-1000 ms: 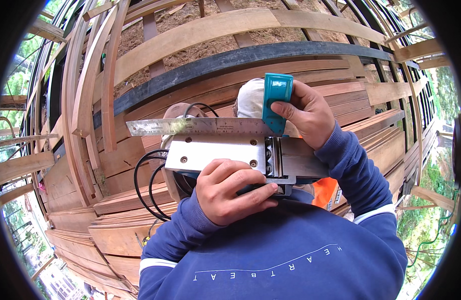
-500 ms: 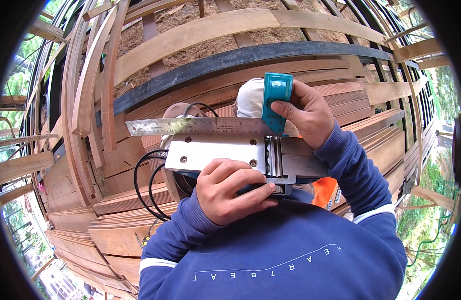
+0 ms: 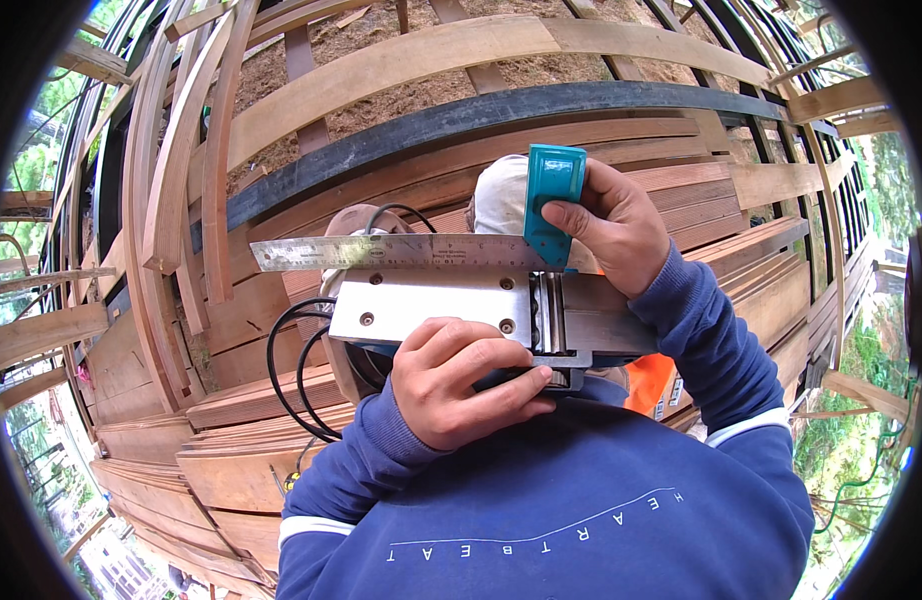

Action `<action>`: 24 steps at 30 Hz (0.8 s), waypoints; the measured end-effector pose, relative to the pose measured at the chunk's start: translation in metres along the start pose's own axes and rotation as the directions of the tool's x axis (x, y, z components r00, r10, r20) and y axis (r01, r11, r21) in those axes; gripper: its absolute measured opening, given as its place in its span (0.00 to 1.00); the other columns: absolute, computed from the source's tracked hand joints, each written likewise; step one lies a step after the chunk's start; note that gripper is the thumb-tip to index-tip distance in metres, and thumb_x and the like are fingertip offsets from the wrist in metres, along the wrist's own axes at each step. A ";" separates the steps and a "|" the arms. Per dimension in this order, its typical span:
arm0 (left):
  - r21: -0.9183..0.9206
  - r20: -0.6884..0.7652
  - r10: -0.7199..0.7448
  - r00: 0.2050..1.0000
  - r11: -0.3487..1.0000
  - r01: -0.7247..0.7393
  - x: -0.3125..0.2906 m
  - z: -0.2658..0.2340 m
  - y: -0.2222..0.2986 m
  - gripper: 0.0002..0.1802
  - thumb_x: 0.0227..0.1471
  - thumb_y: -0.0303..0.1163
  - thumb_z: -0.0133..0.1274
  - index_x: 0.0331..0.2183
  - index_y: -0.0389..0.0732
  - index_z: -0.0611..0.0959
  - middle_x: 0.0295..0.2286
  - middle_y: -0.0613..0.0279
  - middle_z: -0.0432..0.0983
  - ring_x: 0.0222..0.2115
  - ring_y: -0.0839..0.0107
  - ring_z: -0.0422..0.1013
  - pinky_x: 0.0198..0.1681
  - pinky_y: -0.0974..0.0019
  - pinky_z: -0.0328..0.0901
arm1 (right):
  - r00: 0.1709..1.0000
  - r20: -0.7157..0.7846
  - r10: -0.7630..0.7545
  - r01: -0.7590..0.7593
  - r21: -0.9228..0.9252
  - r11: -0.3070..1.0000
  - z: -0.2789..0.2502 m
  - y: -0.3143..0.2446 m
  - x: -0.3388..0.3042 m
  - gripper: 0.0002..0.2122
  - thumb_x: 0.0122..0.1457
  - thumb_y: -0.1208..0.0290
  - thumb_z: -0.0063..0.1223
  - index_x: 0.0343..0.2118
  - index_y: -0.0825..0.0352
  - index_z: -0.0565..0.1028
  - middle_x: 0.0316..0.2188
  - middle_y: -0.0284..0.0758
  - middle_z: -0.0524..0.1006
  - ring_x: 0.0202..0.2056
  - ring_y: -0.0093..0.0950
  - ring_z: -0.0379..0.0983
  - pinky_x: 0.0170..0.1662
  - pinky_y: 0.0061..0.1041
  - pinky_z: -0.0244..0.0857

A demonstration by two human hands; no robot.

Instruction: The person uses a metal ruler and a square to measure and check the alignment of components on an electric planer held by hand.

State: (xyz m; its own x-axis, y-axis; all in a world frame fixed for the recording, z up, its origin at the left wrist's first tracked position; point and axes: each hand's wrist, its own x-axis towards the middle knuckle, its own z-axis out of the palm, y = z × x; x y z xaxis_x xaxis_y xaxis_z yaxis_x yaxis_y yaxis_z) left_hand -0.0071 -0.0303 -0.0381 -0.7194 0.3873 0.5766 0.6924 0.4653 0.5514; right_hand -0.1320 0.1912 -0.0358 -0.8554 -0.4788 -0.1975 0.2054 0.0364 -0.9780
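An electric hand planer [image 3: 436, 303] lies upside down across my lap, its silver sole and cutter slot facing up. My left hand [image 3: 471, 385] is closed over its near side, the fingertips by the cutter end. In my right hand [image 3: 616, 230] is a try square, its teal handle [image 3: 554, 185] pinched between thumb and fingers. The square's steel blade [image 3: 401, 252] points left along the planer's far edge, standing up from the sole. Whether the blade touches the sole all along is hard to tell. A black power cord [image 3: 281, 370] loops off the planer's left end.
Stacked reddish-brown boards [image 3: 221, 470] lie at left and beneath me, with more boards [image 3: 681, 200] at right. Long timber strips [image 3: 171, 190] lean at far left. A dark beam [image 3: 381, 130] crosses ahead, with open framing over soil beyond. Something orange [image 3: 649, 382] sits beside my right side.
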 end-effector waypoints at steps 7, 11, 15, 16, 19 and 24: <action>0.004 0.007 -0.005 1.000 1.000 0.005 0.000 -0.001 0.000 0.21 0.36 0.44 0.75 0.37 0.55 0.90 0.34 0.74 0.79 0.34 0.71 0.74 0.37 0.65 0.67 | 1.000 -0.001 0.000 0.000 -0.003 1.000 0.000 0.001 0.000 0.20 0.66 0.70 0.61 0.58 0.70 0.72 0.48 0.35 0.80 0.48 0.23 0.76 0.54 0.25 0.72; 0.009 0.010 -0.005 1.000 1.000 0.005 0.000 -0.001 0.001 0.21 0.36 0.44 0.75 0.37 0.56 0.90 0.34 0.74 0.79 0.34 0.71 0.74 0.38 0.65 0.66 | 1.000 -0.003 0.001 -0.001 0.006 1.000 0.000 0.001 0.000 0.20 0.66 0.71 0.60 0.58 0.70 0.72 0.48 0.35 0.80 0.48 0.23 0.76 0.54 0.26 0.72; 0.012 0.007 -0.003 1.000 1.000 0.003 -0.001 -0.001 0.001 0.21 0.36 0.44 0.75 0.38 0.56 0.90 0.34 0.75 0.79 0.34 0.71 0.74 0.38 0.65 0.66 | 1.000 0.002 -0.002 0.002 0.010 1.000 0.001 0.001 0.000 0.20 0.66 0.71 0.60 0.59 0.70 0.72 0.49 0.35 0.80 0.48 0.23 0.76 0.55 0.26 0.72; 0.013 0.006 -0.002 1.000 1.000 0.002 -0.001 -0.001 0.001 0.21 0.36 0.44 0.75 0.38 0.56 0.90 0.34 0.75 0.79 0.34 0.71 0.74 0.38 0.65 0.66 | 1.000 0.002 -0.001 0.001 0.012 1.000 0.001 0.001 0.000 0.20 0.66 0.71 0.60 0.59 0.70 0.72 0.49 0.35 0.80 0.48 0.23 0.76 0.55 0.26 0.72; 0.015 0.007 0.000 1.000 1.000 0.000 -0.001 0.000 0.000 0.21 0.36 0.44 0.75 0.38 0.56 0.90 0.34 0.75 0.79 0.34 0.71 0.74 0.38 0.65 0.66 | 1.000 0.004 0.006 -0.006 0.003 1.000 0.000 0.001 0.000 0.20 0.66 0.71 0.60 0.59 0.69 0.72 0.49 0.35 0.80 0.49 0.24 0.76 0.55 0.26 0.72; 0.012 0.006 0.000 1.000 1.000 0.000 -0.001 0.000 0.001 0.22 0.36 0.44 0.75 0.38 0.56 0.90 0.34 0.75 0.79 0.34 0.71 0.74 0.37 0.65 0.66 | 1.000 -0.001 -0.009 0.009 0.017 1.000 0.000 0.002 0.000 0.20 0.66 0.71 0.60 0.58 0.70 0.72 0.49 0.35 0.80 0.49 0.23 0.76 0.55 0.26 0.72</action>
State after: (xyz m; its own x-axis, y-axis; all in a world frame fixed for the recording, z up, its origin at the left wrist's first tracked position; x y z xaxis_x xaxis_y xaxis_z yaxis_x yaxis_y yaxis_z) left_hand -0.0062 -0.0303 -0.0383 -0.7196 0.3918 0.5733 0.6918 0.4750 0.5438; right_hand -0.1317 0.1907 -0.0381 -0.8579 -0.4779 -0.1887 0.2059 0.0168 -0.9784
